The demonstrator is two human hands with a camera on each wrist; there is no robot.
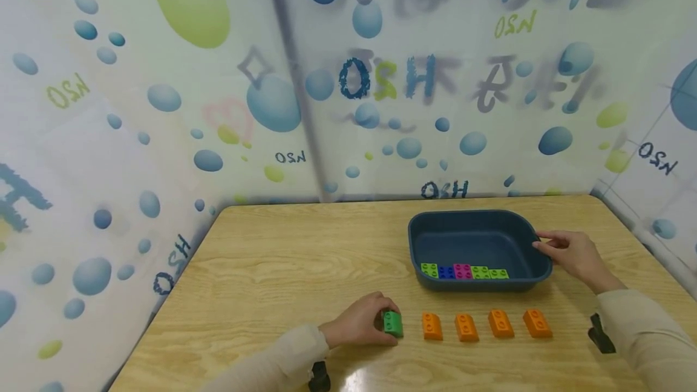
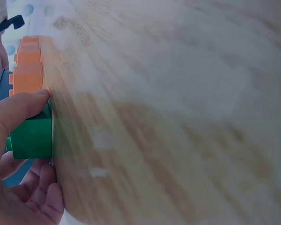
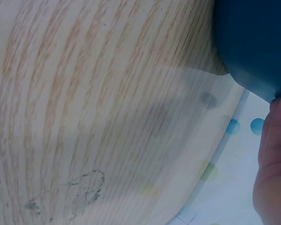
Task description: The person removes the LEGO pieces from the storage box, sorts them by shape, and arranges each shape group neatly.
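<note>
My left hand [image 1: 362, 321] grips a green toy building block [image 1: 392, 323] at the table's front, thumb on the near side and fingers round the far side. In the left wrist view the thumb lies along the top of the green block [image 2: 33, 136], its base close to the tabletop. My right hand [image 1: 578, 257] pinches the right rim of a dark blue plastic basin [image 1: 474, 285], thumb over the edge. Inside the basin, along its near wall, lie several blocks: lime green [image 1: 429, 270], blue [image 1: 446, 273] and magenta [image 1: 462, 271].
Several orange blocks with sloped sides stand in a row right of the green one, from the leftmost orange block [image 1: 432, 326] to the rightmost orange block [image 1: 537, 323]. The wooden table [image 1: 305, 247] ends at a printed curtain [image 1: 370, 156] behind.
</note>
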